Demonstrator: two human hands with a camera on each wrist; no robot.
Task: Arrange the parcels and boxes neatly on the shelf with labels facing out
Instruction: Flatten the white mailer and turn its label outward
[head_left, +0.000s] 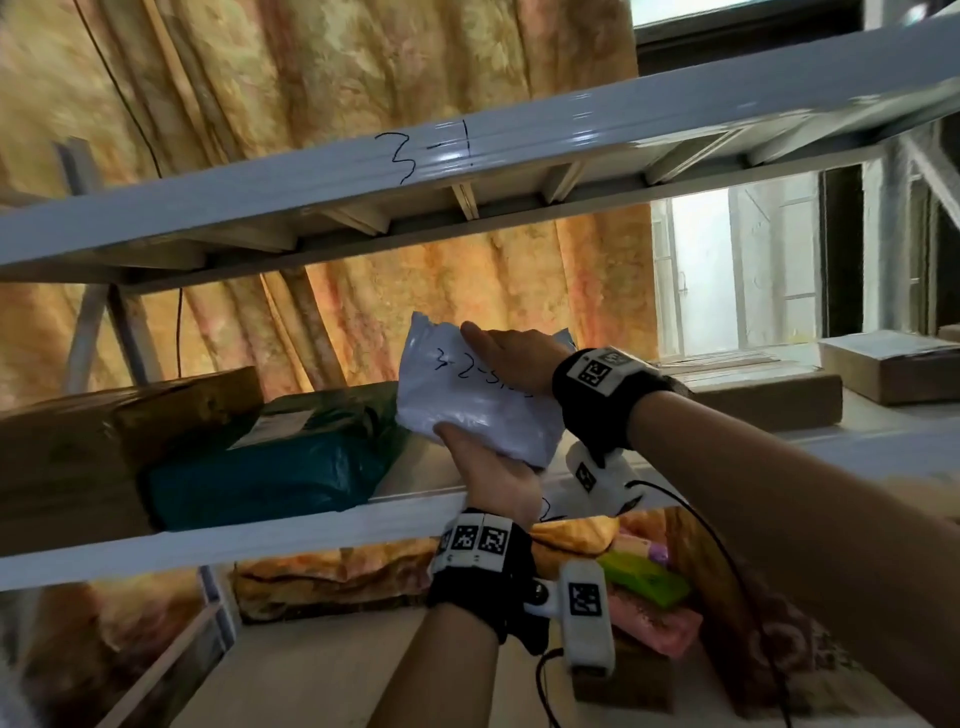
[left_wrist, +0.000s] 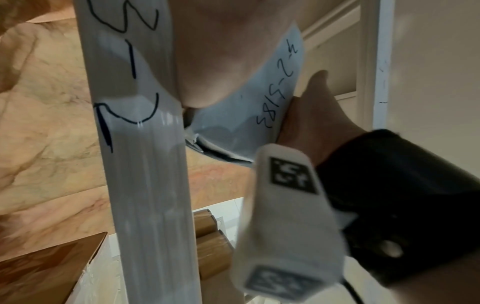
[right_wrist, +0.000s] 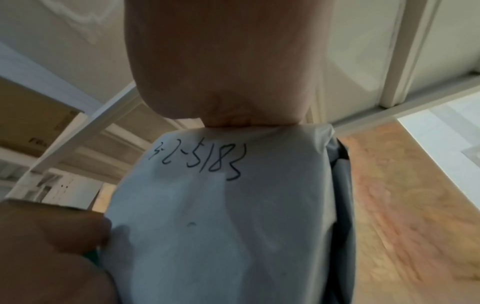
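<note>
My left hand (head_left: 493, 467) grips white bag (head_left: 478, 395) at 6, right hand (head_left: 511, 358) at 1; soft plastic could flop fwd, hiding its no.

1. The white parcel (head_left: 488, 415) carries black handwritten digits.
2. The teal parcel (head_left: 270, 467) is a glossy dark blue-green.
3. The box (head_left: 78, 447) is brown cardboard.
4. The shelf (head_left: 519, 150) is pale grey-white, with black marker numbers on its rail.
5. The curtain (head_left: 311, 67) is mottled orange and yellow, faintly leaf-patterned.
6. The wristbands (head_left: 602, 415) are black, with white blocks bearing black-and-white square codes.
</note>
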